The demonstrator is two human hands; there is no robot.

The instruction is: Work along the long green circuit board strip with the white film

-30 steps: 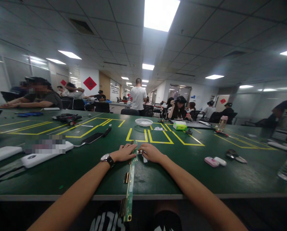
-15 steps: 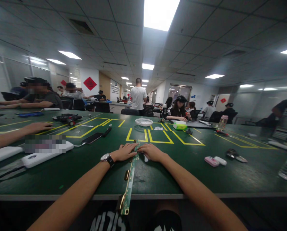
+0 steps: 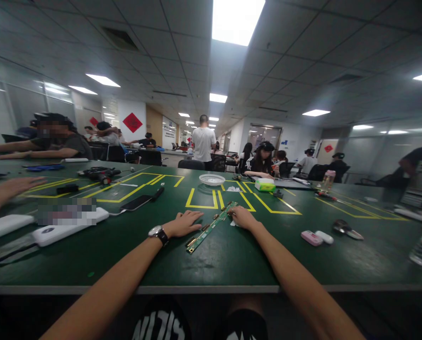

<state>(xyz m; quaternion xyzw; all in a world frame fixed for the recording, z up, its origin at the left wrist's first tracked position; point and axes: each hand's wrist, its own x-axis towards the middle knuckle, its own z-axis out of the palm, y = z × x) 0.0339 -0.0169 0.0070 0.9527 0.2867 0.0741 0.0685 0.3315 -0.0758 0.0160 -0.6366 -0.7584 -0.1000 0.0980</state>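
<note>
A long, narrow green circuit board [image 3: 211,228] with gold-coloured connectors along one side lies slantwise on the green table. Its far end points to the right. My right hand [image 3: 244,217] has its fingers closed on the edge near that far end. A small white piece [image 3: 234,223] shows partly from under this hand. Left of the board, my left hand [image 3: 184,224] rests palm down with fingers stretched out, holding nothing. A watch [image 3: 157,232] is on my left wrist.
A white basket [image 3: 211,180] stands beyond the board, near yellow tape outlines. To the left lie a phone [image 3: 137,203] and a white device [image 3: 69,226] with a cable. A co-worker's hand [image 3: 17,186] reaches in at far left. A pink case [image 3: 311,238] lies right.
The board has moved away from the table's front edge and swung its far end to the right with my right hand. My left hand has let go. The co-worker's hand has shifted left.
</note>
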